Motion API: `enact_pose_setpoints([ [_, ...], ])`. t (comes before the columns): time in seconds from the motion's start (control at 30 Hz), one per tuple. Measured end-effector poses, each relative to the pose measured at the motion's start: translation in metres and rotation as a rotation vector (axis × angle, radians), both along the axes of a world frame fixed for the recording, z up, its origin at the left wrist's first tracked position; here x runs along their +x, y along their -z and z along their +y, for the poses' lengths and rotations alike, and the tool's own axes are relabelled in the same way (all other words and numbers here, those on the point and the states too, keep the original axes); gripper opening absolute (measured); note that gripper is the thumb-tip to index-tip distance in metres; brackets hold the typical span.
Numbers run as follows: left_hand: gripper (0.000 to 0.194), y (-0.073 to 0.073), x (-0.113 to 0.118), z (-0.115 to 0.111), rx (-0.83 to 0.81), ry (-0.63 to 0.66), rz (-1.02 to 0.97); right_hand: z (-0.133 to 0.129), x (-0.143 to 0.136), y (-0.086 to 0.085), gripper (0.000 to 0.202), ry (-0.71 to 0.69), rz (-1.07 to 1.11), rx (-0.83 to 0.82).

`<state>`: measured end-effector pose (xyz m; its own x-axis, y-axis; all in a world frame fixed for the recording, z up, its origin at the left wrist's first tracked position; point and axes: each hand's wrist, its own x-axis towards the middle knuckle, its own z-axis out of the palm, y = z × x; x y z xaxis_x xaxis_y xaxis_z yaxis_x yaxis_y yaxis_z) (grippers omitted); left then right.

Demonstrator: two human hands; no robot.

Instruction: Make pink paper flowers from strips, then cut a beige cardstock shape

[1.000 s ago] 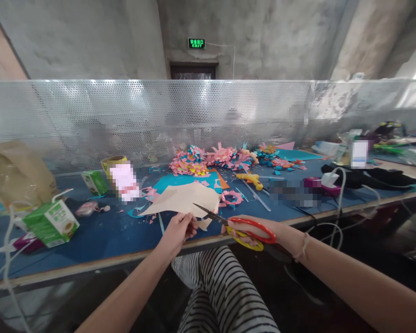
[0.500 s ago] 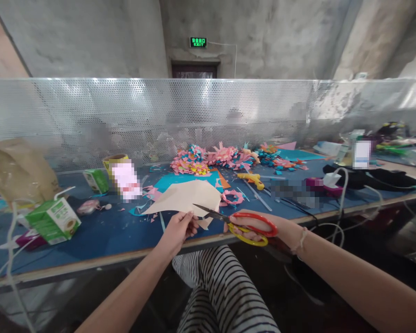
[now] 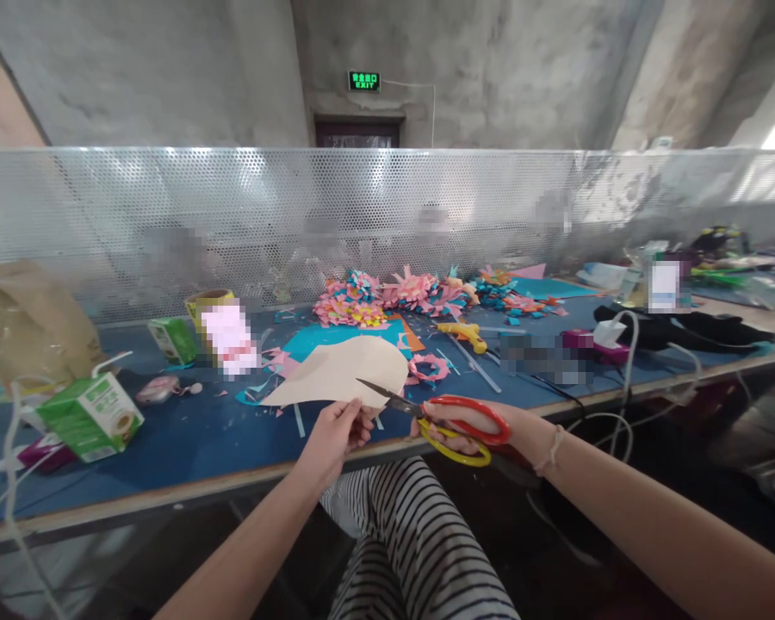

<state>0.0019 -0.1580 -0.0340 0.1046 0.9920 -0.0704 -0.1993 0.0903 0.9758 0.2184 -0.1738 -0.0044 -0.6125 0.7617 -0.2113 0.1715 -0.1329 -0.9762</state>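
Note:
My left hand point(image 3: 336, 435) pinches the lower edge of a cream sheet of paper point(image 3: 342, 370), held just above the table. The sheet has a rounded right end and tapers to a point on the left. My right hand point(image 3: 468, 424) is wrapped round the handles of a pair of scissors point(image 3: 397, 401) with one red loop and one yellow. One dark blade lies over the paper's lower right part, close to my left fingertips; the other blade is mostly hidden. Beneath and behind the sheet lies blue paper point(image 3: 306, 338).
Paper flowers point(image 3: 352, 301) in pink, blue and orange line the back of the table point(image 3: 232, 452). A yellow glue gun point(image 3: 463, 334) and a pink paper ring point(image 3: 428, 368) lie to the right. Green drink cartons point(image 3: 81, 420), a tape roll point(image 3: 207, 299) and a paper bag point(image 3: 29, 323) stand left.
An angular offcut at the sheet's lower right has come away, and that end now looks rounded. Both hands keep their grip. The whole view has shifted slightly.

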Motion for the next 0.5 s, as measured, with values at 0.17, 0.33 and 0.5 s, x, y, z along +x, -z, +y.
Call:
enact_pose_setpoints([
  [0.17,0.028,-0.004,0.002,-0.003,-0.007,0.006,-0.002,0.002,0.0,-0.004,0.041,0.011,-0.114,0.011],
  [0.33,0.026,-0.005,0.004,-0.002,-0.023,0.0,-0.004,0.004,0.002,0.0,0.042,-0.002,-0.076,-0.024],
  [0.5,0.028,-0.002,0.009,-0.003,-0.022,0.028,-0.06,0.013,0.001,0.015,0.049,-0.078,0.076,-0.08],
])
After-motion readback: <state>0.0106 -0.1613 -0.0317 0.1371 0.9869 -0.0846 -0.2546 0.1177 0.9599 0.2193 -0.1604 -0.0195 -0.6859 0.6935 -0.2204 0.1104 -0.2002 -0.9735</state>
